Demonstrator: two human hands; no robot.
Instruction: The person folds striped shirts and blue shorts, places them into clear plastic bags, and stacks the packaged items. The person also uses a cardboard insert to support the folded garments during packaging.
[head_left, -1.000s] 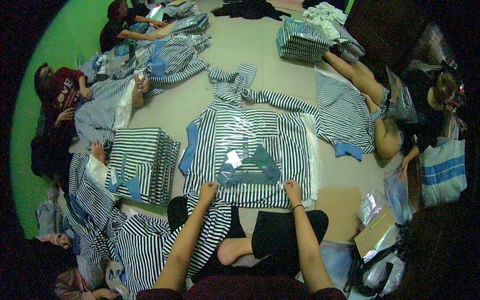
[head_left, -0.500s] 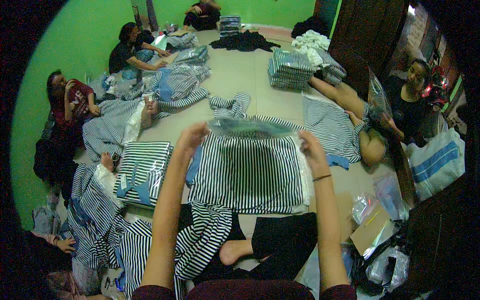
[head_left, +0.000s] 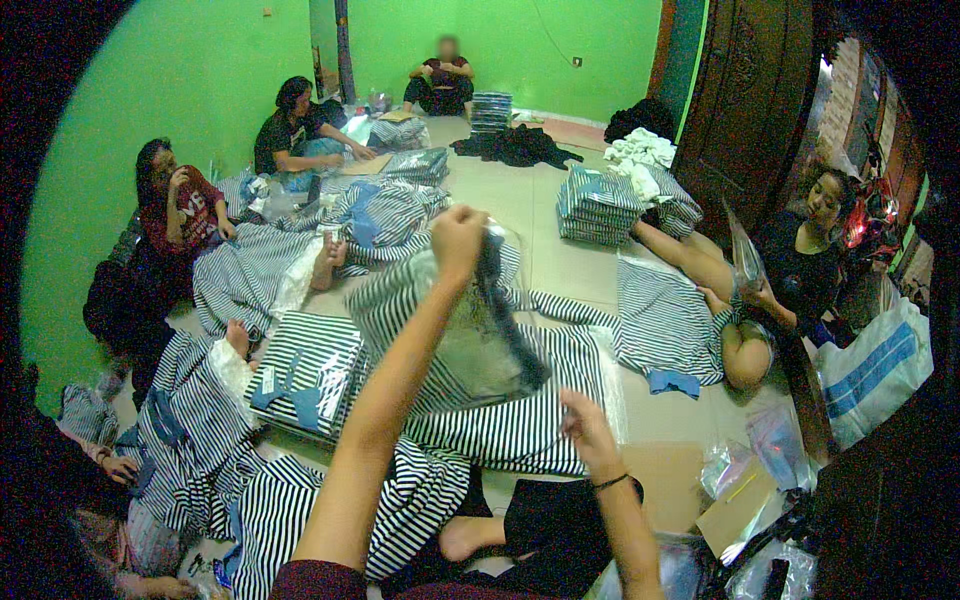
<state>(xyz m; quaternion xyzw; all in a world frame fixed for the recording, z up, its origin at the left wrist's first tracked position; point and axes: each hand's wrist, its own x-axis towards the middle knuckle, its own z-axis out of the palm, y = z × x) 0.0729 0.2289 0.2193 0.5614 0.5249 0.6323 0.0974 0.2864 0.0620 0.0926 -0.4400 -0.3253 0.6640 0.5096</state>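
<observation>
Above floor, left hand holding bagged garment

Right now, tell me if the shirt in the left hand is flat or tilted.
Tilted: the shirt hangs at a slant below the left hand, which grips its top.

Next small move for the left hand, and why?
Probably swing the bagged striped shirt left and lower it flat onto the stack of similar bagged shirts. The left hand holds it up, tilted, the right hand is apart from it, and the stack stands close by on the left.
</observation>
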